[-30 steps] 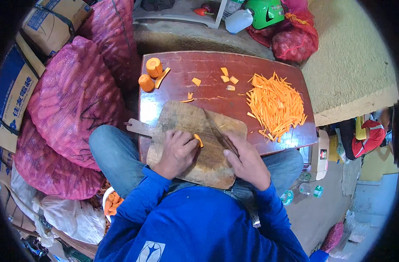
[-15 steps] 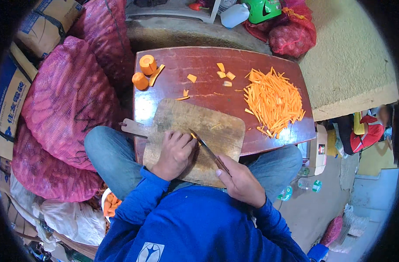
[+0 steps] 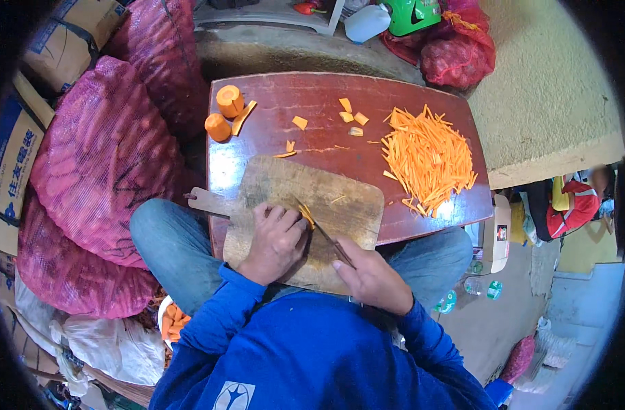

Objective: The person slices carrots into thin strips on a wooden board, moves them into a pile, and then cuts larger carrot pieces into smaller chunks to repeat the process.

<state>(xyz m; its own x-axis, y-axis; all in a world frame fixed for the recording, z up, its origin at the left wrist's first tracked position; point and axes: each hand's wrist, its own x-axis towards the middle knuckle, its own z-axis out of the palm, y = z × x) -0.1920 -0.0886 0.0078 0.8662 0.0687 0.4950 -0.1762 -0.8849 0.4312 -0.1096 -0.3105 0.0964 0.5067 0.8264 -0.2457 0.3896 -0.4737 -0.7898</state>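
Note:
On the wooden cutting board (image 3: 346,195) across my lap, my left hand (image 3: 278,239) is closed with curled fingers over a piece of carrot, mostly hidden under them. Orange carrot slivers (image 3: 307,214) show at the fingertips. My right hand (image 3: 375,279) grips the handle of a knife (image 3: 324,234), its blade angled up and left beside those slivers. One thin carrot strip (image 3: 338,199) lies apart on the board. Farther right, a heap of carrot sticks (image 3: 432,160) covers part of the red-brown table (image 3: 285,89).
Two carrot chunks (image 3: 229,101) stand at the table's far left, with small offcuts (image 3: 346,117) near its middle. Large pink mesh sacks (image 3: 107,157) crowd the left side. A white container of carrot pieces (image 3: 163,318) sits by my left knee. Plastic bottles (image 3: 473,285) lie at right.
The knife and my right hand have shifted slightly toward me. More carrot slivers now show beside the blade. My left hand stays in nearly the same place.

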